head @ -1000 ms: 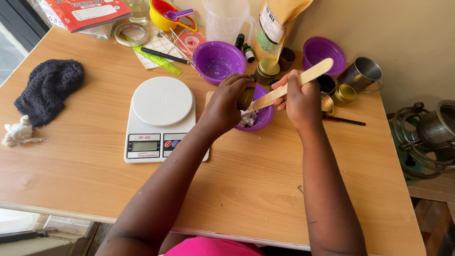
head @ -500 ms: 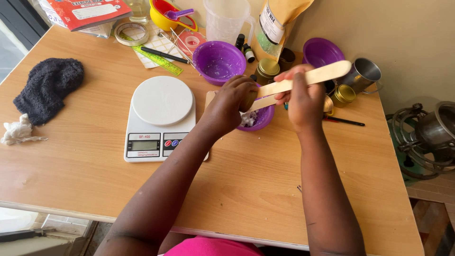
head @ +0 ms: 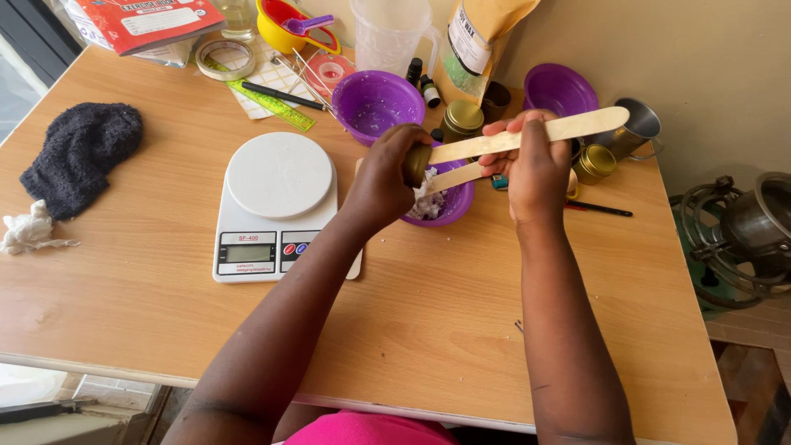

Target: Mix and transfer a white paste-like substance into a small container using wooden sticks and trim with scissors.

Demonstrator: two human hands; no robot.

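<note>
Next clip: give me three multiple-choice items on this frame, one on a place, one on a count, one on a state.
1. Where is the kitchen scale?
A. Left of the person's left hand
B. On the floor
C. Behind the purple bowls

2. How many wooden sticks does the right hand hold?
A. None
B. Two
C. Five

3. What is in the purple bowl under the hands?
A. Nothing
B. Clear water
C. White flakes

Answers:
1 A: the scale sits on the table, left of that hand.
2 B: two flat sticks run through the fingers.
3 C: white flakes show inside it.
</note>
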